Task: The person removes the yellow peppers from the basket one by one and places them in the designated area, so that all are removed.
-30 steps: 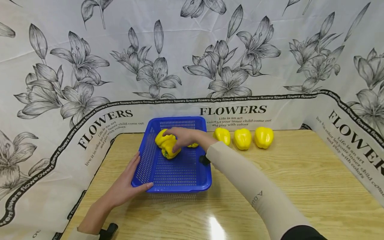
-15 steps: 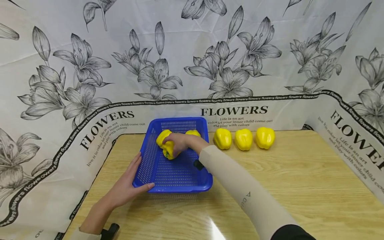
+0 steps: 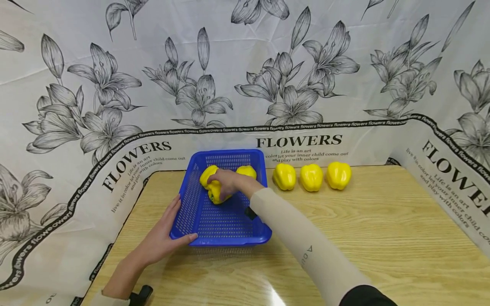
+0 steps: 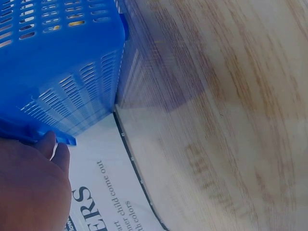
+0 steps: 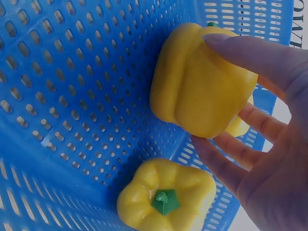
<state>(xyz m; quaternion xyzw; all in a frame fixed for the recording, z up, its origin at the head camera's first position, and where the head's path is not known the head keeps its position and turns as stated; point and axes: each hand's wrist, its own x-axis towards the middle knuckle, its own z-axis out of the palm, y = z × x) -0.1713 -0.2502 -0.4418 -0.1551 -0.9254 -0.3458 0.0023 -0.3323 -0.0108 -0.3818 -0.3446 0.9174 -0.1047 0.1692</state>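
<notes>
Looks like we're roughly halfway, if getting the peppers into the basket [image 3: 223, 225] is what counts. Our right hand [image 3: 229, 183] has a yellow pepper [image 5: 202, 82] gripped between thumb and fingers, down inside the basket; we can't tell if it's touching the bottom, so we'd call that one nearly done. The left pepper [image 3: 208, 173], just beside it, and the back pepper [image 3: 246, 171] are both in there too, not held. Our left hand [image 3: 163, 236] grips the rim at the near left corner. What's left, we reckon: the outside peppers [image 3: 311, 177], three in a row on the table [image 3: 363, 238], right of the basket.
</notes>
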